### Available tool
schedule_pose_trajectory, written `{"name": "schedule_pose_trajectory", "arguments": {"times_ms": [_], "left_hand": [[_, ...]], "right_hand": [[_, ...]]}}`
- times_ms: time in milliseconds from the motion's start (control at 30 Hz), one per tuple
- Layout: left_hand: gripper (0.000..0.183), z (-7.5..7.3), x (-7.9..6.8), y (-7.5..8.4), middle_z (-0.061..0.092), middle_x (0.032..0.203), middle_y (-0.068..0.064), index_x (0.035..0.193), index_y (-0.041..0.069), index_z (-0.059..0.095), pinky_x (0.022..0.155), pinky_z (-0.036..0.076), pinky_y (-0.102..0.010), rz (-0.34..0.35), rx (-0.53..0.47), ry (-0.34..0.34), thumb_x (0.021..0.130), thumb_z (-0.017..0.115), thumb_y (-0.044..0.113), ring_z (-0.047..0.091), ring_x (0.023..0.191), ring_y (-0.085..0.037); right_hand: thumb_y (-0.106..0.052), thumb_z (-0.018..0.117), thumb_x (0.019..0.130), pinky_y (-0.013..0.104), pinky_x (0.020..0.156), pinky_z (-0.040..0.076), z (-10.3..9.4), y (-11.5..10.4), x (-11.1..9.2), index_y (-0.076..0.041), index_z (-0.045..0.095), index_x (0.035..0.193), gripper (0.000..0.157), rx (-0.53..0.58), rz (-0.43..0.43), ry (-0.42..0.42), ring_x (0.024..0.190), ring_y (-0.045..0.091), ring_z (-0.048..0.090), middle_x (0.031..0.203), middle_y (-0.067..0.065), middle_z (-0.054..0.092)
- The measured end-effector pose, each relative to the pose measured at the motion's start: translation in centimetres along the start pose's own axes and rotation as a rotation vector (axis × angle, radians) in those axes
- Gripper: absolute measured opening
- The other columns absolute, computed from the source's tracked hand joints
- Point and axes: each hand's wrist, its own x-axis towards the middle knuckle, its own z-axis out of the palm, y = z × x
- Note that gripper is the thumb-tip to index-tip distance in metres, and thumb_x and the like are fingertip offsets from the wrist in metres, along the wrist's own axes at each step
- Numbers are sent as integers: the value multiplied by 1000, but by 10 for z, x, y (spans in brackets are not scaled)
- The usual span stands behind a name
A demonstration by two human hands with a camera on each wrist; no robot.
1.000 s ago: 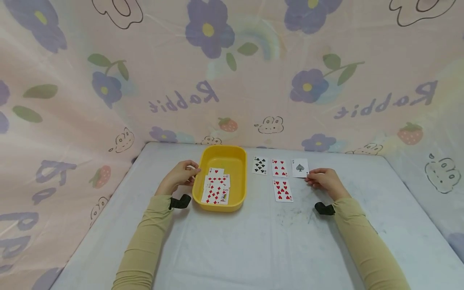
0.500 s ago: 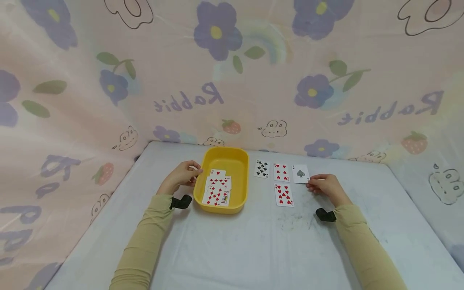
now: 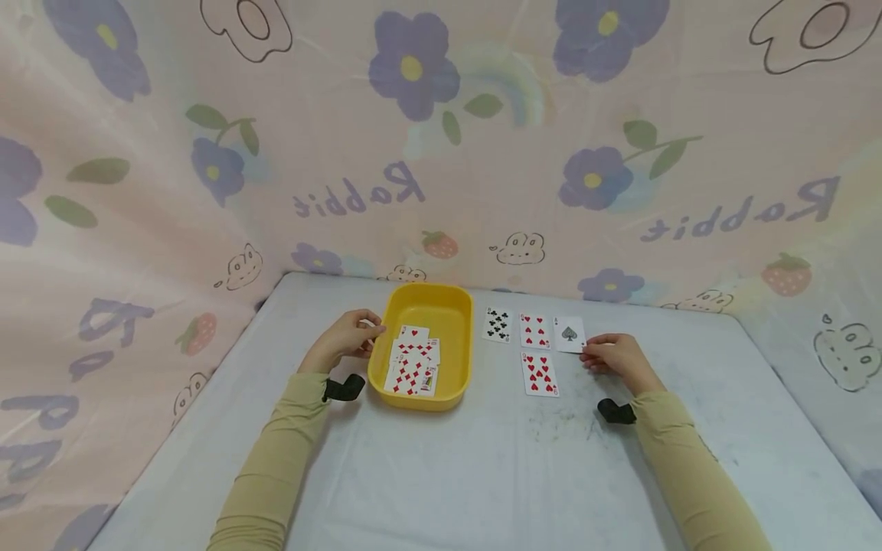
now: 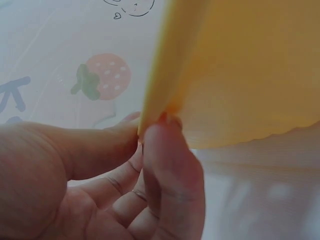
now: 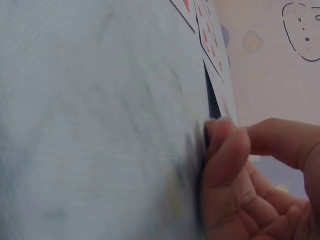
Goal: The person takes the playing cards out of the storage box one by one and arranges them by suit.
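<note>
A yellow plastic tray (image 3: 455, 329) stands left of centre with several face-up playing cards (image 3: 413, 367) overlapping in its lower left part. My left hand (image 3: 346, 337) pinches the tray's left rim; in the left wrist view, thumb and index finger (image 4: 172, 170) close on the yellow wall. My right hand (image 3: 616, 358) pinches the lower right corner of the ace of spades (image 3: 569, 334). In the right wrist view that card (image 5: 220, 95) is raised at the fingertips, with a dark gap beneath it.
Left of the ace lie a six of hearts (image 3: 534, 331) and a clubs card (image 3: 497, 325). Another hearts card (image 3: 540, 374) lies below the six. A white cloth covers the table (image 3: 441, 482), and a printed curtain (image 3: 482, 191) rises behind its far edge.
The head view has shifted slightly. Both hands keep their places, the left at the tray's rim and the right at the ace's corner; the cards look unmoved.
</note>
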Motion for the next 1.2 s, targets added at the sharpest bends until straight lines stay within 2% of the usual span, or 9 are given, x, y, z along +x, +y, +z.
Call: {"name": "schedule_pose_trajectory", "arguments": {"times_ms": [467, 633, 767, 867, 933, 1000, 1100, 1200], "left_hand": [[25, 2, -4, 3, 55, 82, -10, 115, 3, 51, 56, 53, -25, -6, -4, 7, 98, 57, 20, 52, 61, -16], [25, 2, -5, 4, 55, 81, -10, 115, 2, 51, 56, 53, -25, -8, 1, 9, 98, 57, 19, 52, 61, -16], [25, 2, -5, 4, 55, 81, -9, 116, 2, 51, 56, 53, -25, -8, 4, 8, 98, 57, 19, 52, 61, -16], [25, 2, -5, 3, 55, 82, -9, 116, 3, 51, 57, 53, -25, -6, 5, 10, 98, 57, 19, 52, 62, -16], [25, 2, -5, 1, 55, 82, -9, 116, 3, 51, 57, 53, -25, -5, 6, 13, 98, 57, 19, 52, 62, -16], [25, 1, -4, 0, 55, 82, -10, 116, 3, 50, 57, 53, -26, 0, 8, 14, 98, 57, 20, 53, 62, -16], [26, 1, -3, 0, 56, 83, -10, 116, 3, 51, 58, 53, -26, 6, 12, 15, 98, 57, 20, 53, 62, -16], [26, 1, -1, -1, 56, 83, -9, 115, 3, 51, 57, 53, -26, 15, 14, 10, 98, 58, 21, 53, 61, -15]], "right_hand": [[-8, 55, 96, 26, 61, 56, 0, 1, -1, 17, 44, 124, 39, 28, 13, 7, 65, 10, 65, 80, 8, 69], [-9, 55, 96, 27, 62, 56, 1, 1, -3, 16, 44, 123, 38, 22, 30, 33, 64, 12, 66, 79, 8, 68], [-11, 55, 95, 27, 60, 56, 2, -1, -4, 14, 46, 122, 37, -36, 5, 90, 63, 12, 65, 77, 7, 67], [-13, 53, 96, 26, 62, 56, 4, -9, -5, 13, 47, 123, 39, -70, -52, 118, 64, 12, 65, 78, 8, 67], [-15, 53, 97, 28, 67, 56, 8, -20, -5, 13, 46, 126, 41, -63, -103, 95, 69, 13, 67, 85, 13, 68], [-17, 53, 98, 30, 72, 56, 15, -35, -4, 13, 45, 128, 43, -34, -158, 38, 77, 17, 69, 95, 19, 67], [-17, 53, 99, 35, 83, 54, 29, -61, -5, 11, 43, 131, 44, 1, -221, -81, 88, 22, 68, 110, 26, 63], [-15, 53, 99, 40, 87, 51, 48, -91, -10, 9, 45, 130, 40, 11, -276, -189, 96, 30, 66, 117, 30, 59]]}}
